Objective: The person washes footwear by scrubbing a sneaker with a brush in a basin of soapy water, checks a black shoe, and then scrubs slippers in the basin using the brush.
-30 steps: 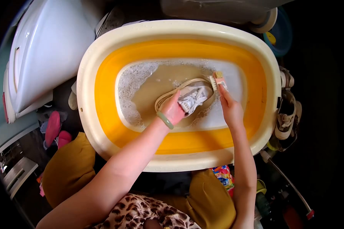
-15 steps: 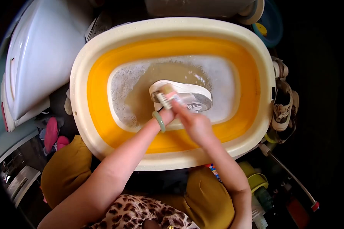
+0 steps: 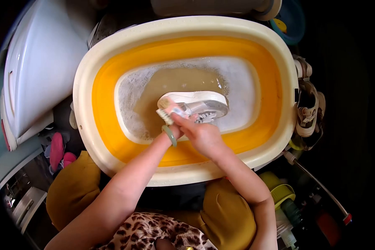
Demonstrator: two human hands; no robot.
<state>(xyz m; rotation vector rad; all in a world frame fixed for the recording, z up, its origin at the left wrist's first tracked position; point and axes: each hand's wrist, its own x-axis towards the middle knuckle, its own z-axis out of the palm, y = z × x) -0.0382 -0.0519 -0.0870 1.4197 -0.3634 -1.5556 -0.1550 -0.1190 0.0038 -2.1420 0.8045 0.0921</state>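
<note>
A white sneaker (image 3: 193, 97) with grey panels and pale laces lies tilted in soapy, brownish water in the middle of the tub (image 3: 275, 100). My right hand (image 3: 204, 135) is closed around a scrub brush (image 3: 173, 109), which is blurred. The brush is at the left end of the shoe, its pale bristles facing down and left. My left hand (image 3: 178, 131), with a green bangle (image 3: 169, 136) at the wrist, steadies the sneaker from the near side. Its fingers are mostly hidden behind my right hand and the brush.
Several shoes (image 3: 307, 110) stand right of the tub. A white basin-like fixture (image 3: 41, 71) is at the left, above pink slippers (image 3: 56, 150). A blue basin (image 3: 293, 25) sits at the back right. Green containers (image 3: 282, 192) and a metal rod (image 3: 321, 187) lie at the lower right.
The brush and my right hand have moved left and slightly down along the shoe. The sneaker has shifted a little left with its side turned more into view. The camera view has shifted slightly.
</note>
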